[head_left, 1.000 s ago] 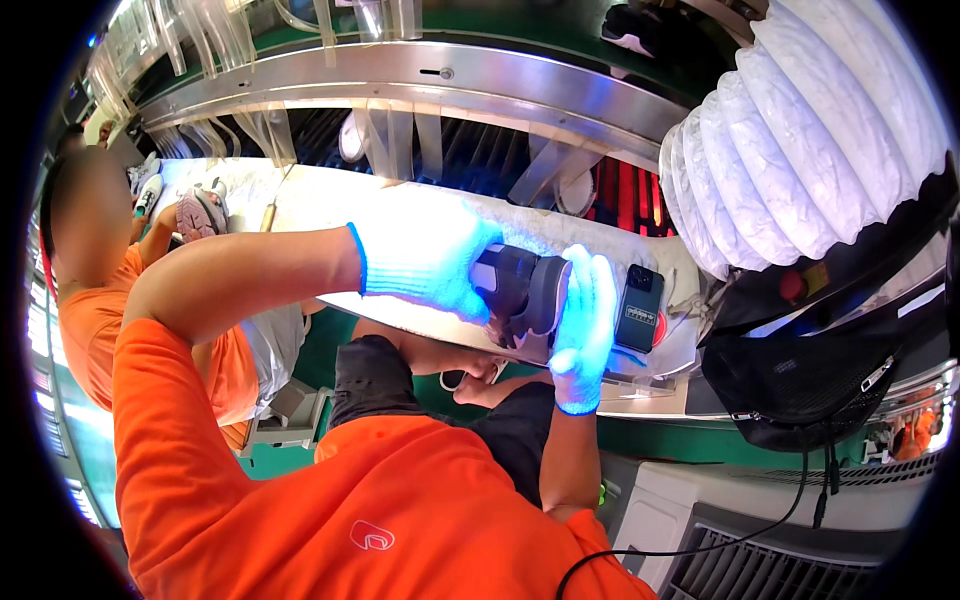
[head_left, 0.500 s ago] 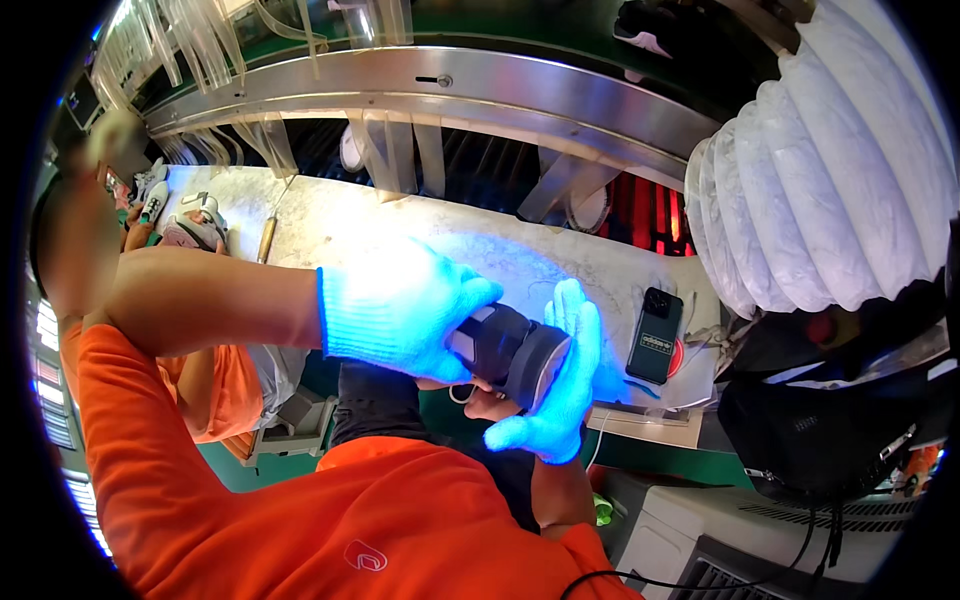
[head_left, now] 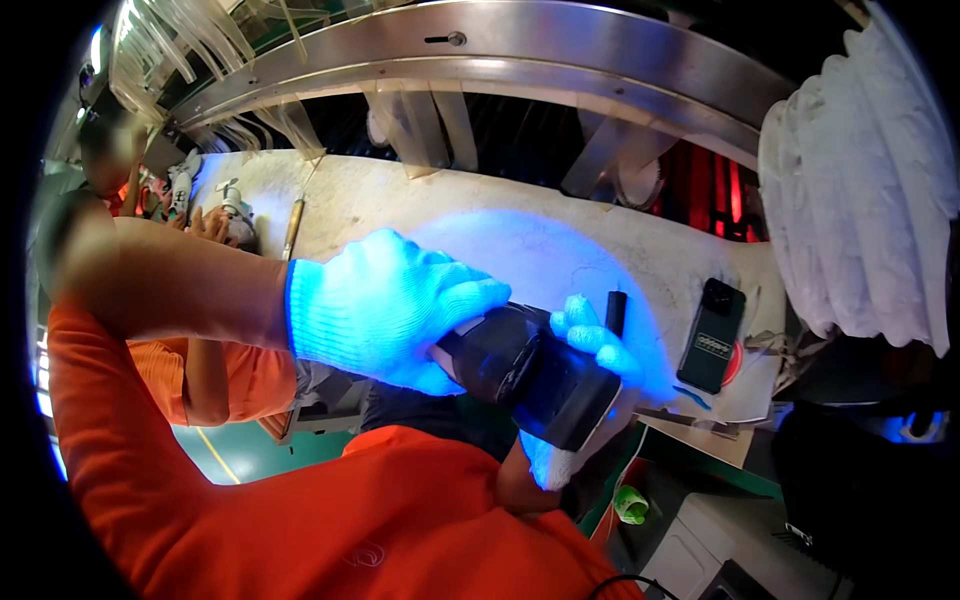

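My left hand (head_left: 395, 310), in a knitted glove lit bright blue, is closed over a dark, rounded, shoe-like piece (head_left: 490, 355) with a pale edge beside the palm. Against its right end sits a black box-shaped thing (head_left: 570, 395) with a smooth dark face. My right hand (head_left: 600, 345), gloved too, curls around that thing from its far right side; part of the palm is hidden behind it. A short black bar (head_left: 616, 312) stands up behind the right fingertips, and I cannot tell whether it belongs to the black thing.
Beyond my hands runs a stained pale worktop (head_left: 400, 205) with a phone (head_left: 712, 335) and a wooden-handled tool (head_left: 293, 228). A metal rail (head_left: 540, 45) with clear strips borders it. White ducting (head_left: 850, 180) hangs at right. Another person's hand (head_left: 212, 225) is near a shoe at left.
The right hand has gone from flat, outstretched fingers to curling around the black thing. The held pieces have turned and come slightly nearer to me. A black bar now shows behind the fingers.
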The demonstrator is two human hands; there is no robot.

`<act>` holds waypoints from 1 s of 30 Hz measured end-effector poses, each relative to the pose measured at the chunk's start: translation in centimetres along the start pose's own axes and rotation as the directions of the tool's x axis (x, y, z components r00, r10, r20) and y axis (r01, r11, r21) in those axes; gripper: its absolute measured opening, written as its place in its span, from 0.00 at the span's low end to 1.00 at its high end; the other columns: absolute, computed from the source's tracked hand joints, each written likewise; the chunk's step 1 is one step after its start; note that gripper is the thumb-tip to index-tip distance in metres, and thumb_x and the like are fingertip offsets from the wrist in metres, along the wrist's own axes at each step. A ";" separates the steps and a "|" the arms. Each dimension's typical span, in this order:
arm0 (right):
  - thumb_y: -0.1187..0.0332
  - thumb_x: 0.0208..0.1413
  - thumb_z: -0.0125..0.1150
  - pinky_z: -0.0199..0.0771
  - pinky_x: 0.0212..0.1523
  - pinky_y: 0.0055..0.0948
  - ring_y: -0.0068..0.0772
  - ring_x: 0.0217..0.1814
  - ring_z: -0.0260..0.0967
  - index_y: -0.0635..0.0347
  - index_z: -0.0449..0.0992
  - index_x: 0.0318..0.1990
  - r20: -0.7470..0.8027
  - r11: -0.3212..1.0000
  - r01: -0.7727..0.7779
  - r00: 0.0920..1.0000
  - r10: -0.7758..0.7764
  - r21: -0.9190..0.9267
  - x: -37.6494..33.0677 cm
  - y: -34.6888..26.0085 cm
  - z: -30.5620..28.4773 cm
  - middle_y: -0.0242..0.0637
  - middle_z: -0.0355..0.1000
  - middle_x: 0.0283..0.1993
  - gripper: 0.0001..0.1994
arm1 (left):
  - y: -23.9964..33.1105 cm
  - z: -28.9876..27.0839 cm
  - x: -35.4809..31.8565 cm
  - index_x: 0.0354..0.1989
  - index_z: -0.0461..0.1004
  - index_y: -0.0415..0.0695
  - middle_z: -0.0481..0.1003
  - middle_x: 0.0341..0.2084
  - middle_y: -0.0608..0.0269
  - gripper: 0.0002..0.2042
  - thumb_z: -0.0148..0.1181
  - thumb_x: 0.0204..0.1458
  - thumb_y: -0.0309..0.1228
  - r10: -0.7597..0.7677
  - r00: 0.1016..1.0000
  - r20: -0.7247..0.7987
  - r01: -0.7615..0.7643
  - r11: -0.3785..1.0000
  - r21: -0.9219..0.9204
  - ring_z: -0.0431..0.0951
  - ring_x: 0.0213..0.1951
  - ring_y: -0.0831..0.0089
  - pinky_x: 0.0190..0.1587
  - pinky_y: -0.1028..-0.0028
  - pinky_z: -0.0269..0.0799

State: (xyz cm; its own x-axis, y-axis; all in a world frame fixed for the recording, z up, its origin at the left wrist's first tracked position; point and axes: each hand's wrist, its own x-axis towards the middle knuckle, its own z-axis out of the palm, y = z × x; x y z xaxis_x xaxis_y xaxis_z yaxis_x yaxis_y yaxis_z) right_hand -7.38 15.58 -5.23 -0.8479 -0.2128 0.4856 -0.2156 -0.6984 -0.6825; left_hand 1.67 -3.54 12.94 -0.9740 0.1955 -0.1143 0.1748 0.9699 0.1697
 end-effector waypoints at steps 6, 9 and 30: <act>0.28 0.52 0.77 0.78 0.71 0.58 0.60 0.68 0.76 0.65 0.65 0.73 0.038 0.982 0.183 0.983 -0.182 -0.044 0.1 0.4 0.6 0.59 0.74 0.67 0.55 | -0.2 -0.5 0.5 0.68 0.71 0.32 0.85 0.51 0.46 0.44 0.82 0.47 0.49 0.136 0.989 0.052 -0.136 0.991 0.004 0.91 0.41 0.50 0.37 0.58 0.89; 0.27 0.52 0.77 0.77 0.71 0.58 0.60 0.68 0.76 0.66 0.65 0.73 0.062 0.980 0.195 0.979 -0.192 -0.040 0.1 0.6 0.5 0.60 0.74 0.67 0.56 | -0.4 -0.6 1.2 0.60 0.72 0.38 0.83 0.42 0.51 0.35 0.82 0.49 0.43 0.120 0.992 0.048 -0.118 0.992 -0.046 0.88 0.40 0.48 0.38 0.54 0.85; 0.25 0.52 0.75 0.76 0.72 0.58 0.62 0.68 0.77 0.71 0.65 0.72 0.088 0.905 0.421 0.905 -0.416 -0.052 1.7 1.0 0.4 0.63 0.75 0.64 0.59 | 2.1 -1.6 5.4 0.58 0.75 0.31 0.82 0.41 0.47 0.34 0.74 0.49 0.44 0.231 0.952 0.201 -0.256 0.960 0.112 0.89 0.37 0.55 0.32 0.60 0.86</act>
State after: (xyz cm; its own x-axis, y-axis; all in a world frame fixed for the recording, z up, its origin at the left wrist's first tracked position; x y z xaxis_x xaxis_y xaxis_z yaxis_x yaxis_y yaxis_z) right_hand -8.79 14.24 -4.84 -0.6352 0.0382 0.7714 -0.5776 -0.6866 -0.4415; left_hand -3.45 -0.67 14.27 -0.8581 0.4391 -0.2663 0.4334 0.8974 0.0828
